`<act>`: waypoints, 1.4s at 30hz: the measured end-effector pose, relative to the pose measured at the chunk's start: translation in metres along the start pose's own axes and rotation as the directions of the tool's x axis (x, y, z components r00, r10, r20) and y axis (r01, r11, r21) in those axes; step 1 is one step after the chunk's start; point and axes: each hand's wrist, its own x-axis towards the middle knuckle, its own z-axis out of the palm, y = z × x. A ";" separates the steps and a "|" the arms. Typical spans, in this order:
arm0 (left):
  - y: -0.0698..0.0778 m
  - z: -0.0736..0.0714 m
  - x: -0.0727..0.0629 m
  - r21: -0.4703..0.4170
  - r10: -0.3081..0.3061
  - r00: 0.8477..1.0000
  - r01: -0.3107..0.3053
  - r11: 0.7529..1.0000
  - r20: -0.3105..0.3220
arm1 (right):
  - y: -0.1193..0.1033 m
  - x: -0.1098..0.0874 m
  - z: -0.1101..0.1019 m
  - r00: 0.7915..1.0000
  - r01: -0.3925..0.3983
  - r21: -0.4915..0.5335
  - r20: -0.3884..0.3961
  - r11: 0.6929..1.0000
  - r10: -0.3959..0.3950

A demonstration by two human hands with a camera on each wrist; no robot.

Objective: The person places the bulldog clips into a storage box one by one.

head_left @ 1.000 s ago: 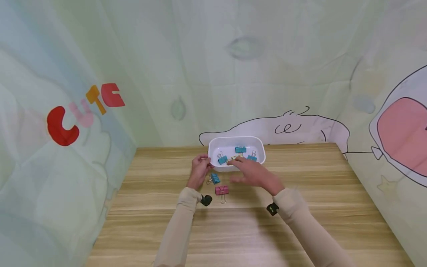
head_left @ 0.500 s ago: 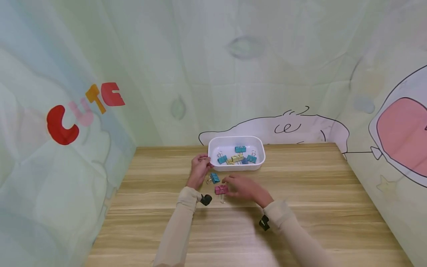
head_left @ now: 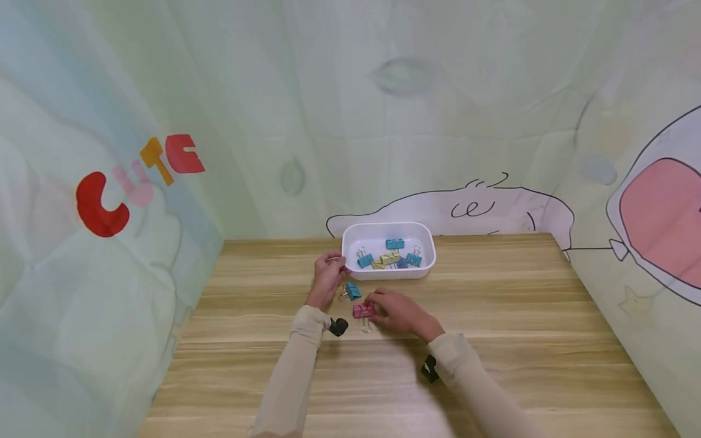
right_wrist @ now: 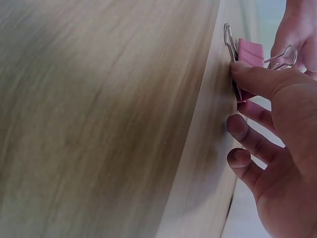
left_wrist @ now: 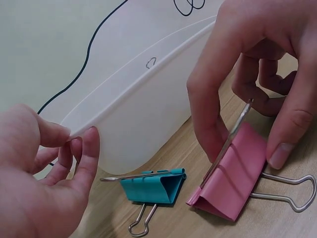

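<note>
My left hand pinches the left rim of a white plastic tray between thumb and fingers. In front of the tray, my right hand has its thumb and index finger around one end of a pink binder clip, pinching it on the tabletop. The left wrist view shows the pink clip with one wire handle raised and the other pointing right. Between the hands lies a teal binder clip, untouched, just in front of the tray.
Inside the tray are several binder clips: a teal one at the back, a yellow one, a dark blue one and others. The wooden table meets a printed cloth backdrop behind the tray.
My right hand has come out from over the tray, moved toward me and down to the pink clip, and now grips its end. The left hand has stayed on the tray rim.
</note>
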 end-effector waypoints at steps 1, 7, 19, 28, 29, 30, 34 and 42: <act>0.000 0.000 0.000 -0.002 0.002 1.000 -0.002 1.000 -0.001 | 0.001 0.000 0.000 1.000 0.004 0.000 -0.006 1.000 -0.004; 0.000 0.001 0.001 -0.001 -0.003 1.000 0.003 1.000 -0.005 | 0.004 0.002 0.003 1.000 0.018 -0.018 -0.022 1.000 -0.019; -0.001 0.000 0.003 -0.002 -0.007 1.000 0.007 1.000 -0.010 | 0.002 0.001 -0.001 1.000 0.006 -0.029 -0.002 1.000 -0.006; 0.000 0.000 0.004 0.001 -0.018 1.000 0.018 1.000 -0.004 | 0.006 -0.001 -0.005 1.000 0.015 0.023 0.002 1.000 -0.015; 0.000 0.000 0.004 0.002 -0.017 1.000 0.017 1.000 -0.004 | 0.007 -0.001 -0.006 1.000 0.016 0.031 0.001 0.999 -0.016; 0.000 0.000 0.004 0.001 -0.017 1.000 0.017 1.000 -0.005 | 0.008 -0.001 -0.007 1.000 0.017 0.033 0.001 0.999 -0.017; 0.000 0.000 0.004 0.001 -0.018 1.000 0.018 1.000 -0.006 | 0.009 0.000 -0.016 1.000 0.005 0.052 -0.007 0.999 -0.004; -0.001 0.000 0.005 -0.002 -0.015 1.000 0.015 1.000 -0.005 | 0.010 0.007 -0.044 0.994 0.055 0.080 -0.094 0.995 -0.048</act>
